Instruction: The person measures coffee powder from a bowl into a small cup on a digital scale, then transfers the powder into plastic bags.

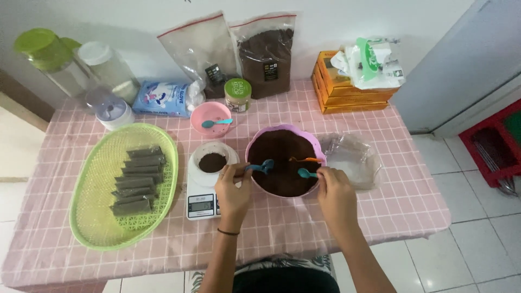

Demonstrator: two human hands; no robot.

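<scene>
Both hands over the purple bowl [315, 154] of brown powder, mid-desk [380, 217] — left hand [232, 190] fingers clenched on a blue spoon [261, 166], right hand [336, 192] on another [305, 173]. Risk: powder spilling between bowl and the scale [202, 202] on its left — overfull scoop or a tilt.

Left grip [232, 187] is hemmed in: scale [202, 190] touching its left, purple bowl [260, 140] on its right. Right grip [335, 190] has a crumpled plastic bag [353, 157] just right. Bare counter [282, 228] near both wrists leaves passage.
</scene>
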